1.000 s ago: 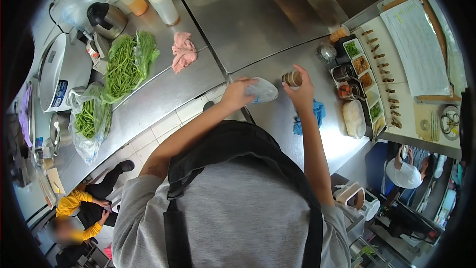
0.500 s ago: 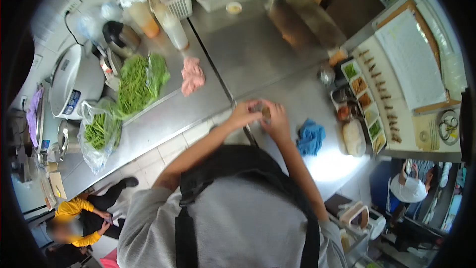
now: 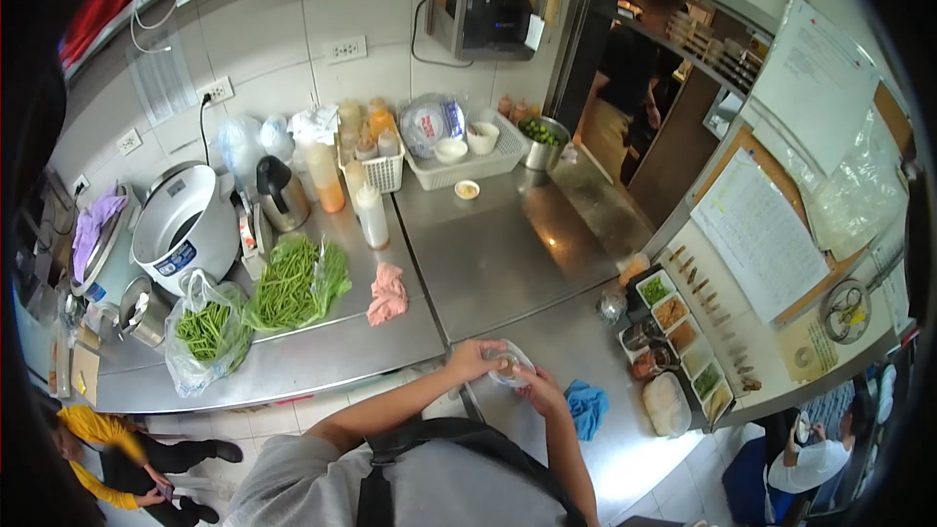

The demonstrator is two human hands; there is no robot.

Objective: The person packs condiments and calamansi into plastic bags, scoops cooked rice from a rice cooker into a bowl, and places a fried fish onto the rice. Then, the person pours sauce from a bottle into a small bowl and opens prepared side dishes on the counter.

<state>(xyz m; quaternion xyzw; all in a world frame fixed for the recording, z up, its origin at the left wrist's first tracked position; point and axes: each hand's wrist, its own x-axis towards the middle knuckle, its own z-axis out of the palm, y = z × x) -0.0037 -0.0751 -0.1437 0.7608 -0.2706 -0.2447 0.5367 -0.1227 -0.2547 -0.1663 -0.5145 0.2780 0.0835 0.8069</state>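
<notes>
Just above the steel counter, at its front edge, I have a small clear round dish (image 3: 517, 351) with something brown at its middle; I cannot tell what the brown thing is. My left hand (image 3: 470, 362) is closed on the dish's left side. At the lower right of the same dish, my right hand (image 3: 543, 393) grips it with bent fingers. A crumpled blue cloth (image 3: 587, 410) lies right of my right hand, and a pink cloth (image 3: 387, 295) lies up and left of my left hand.
Green beans (image 3: 293, 278) in plastic, squeeze bottles (image 3: 371, 218) and a big pot (image 3: 185, 224) stand left. A white basket (image 3: 464, 168) and metal pot (image 3: 543, 151) are at the back. Topping trays (image 3: 683, 337) line the right. Other people are at lower left, lower right and the doorway.
My view has tilted up, so the wall and doorway now show and my hands sit lower. The clear dish between my hands shows more plainly. Both hands still hold on.
</notes>
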